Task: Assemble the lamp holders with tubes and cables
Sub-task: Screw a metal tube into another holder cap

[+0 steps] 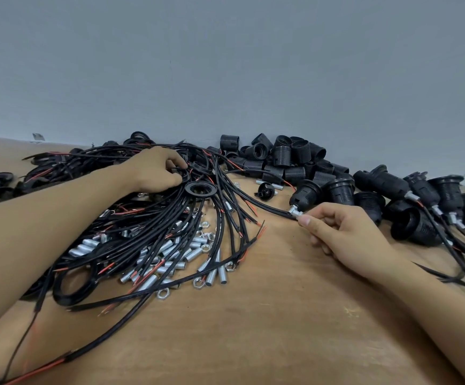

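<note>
On worktop [253,315] | lamp holder [307,190] lying mid-right, its tube [295,212] pinched by right hand [345,234] | ring [179,173] pinched by left hand [153,170] in cables [198,223] | risk: tube slipped by snagged cable

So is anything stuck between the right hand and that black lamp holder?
No. The right hand already pinches the small silver metal tube sticking out of the black plastic lamp holder. Nothing visible lies between them.
</note>
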A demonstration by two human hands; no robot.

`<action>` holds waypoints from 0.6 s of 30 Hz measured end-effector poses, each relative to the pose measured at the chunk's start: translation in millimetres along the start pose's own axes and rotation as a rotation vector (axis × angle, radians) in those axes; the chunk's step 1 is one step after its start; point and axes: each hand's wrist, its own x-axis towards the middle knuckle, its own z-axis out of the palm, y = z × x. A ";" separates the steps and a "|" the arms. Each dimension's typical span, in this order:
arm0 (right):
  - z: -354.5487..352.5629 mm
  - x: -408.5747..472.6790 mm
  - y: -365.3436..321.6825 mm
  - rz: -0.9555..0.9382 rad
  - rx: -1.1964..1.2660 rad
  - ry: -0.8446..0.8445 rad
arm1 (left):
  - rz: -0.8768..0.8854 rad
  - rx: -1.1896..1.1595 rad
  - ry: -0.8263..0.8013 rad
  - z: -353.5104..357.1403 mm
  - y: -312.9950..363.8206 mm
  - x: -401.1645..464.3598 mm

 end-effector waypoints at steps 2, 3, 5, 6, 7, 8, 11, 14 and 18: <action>-0.2 0.0 0.0 0.002 -0.003 -0.005 | 0.030 0.023 -0.060 -1.7 -1.0 -1.1; 0.0 -0.2 -0.5 0.004 0.001 -0.008 | 0.052 0.053 -0.111 -3.7 -2.3 -3.3; -0.5 -0.8 -0.3 0.011 0.010 -0.012 | 0.121 0.156 -0.194 -8.1 -3.6 -6.3; -0.8 -0.7 0.1 0.013 0.009 -0.011 | 0.150 0.220 -0.202 -9.8 -3.4 -6.4; -1.1 -0.8 0.5 0.016 0.004 -0.010 | 0.167 0.284 -0.187 -11.6 -2.8 -6.0; -1.1 -0.6 0.6 0.017 0.001 -0.008 | 0.176 0.340 -0.161 -13.6 -1.5 -5.1; -1.1 -0.3 0.5 0.018 0.007 -0.005 | 0.186 0.548 -0.157 -21.0 4.2 -0.2; -1.7 -0.4 1.2 0.017 0.015 0.001 | 0.145 0.751 -0.166 -25.4 10.9 3.3; -2.1 -0.7 0.9 0.014 0.018 -0.005 | 0.045 0.754 0.155 -24.1 6.5 5.8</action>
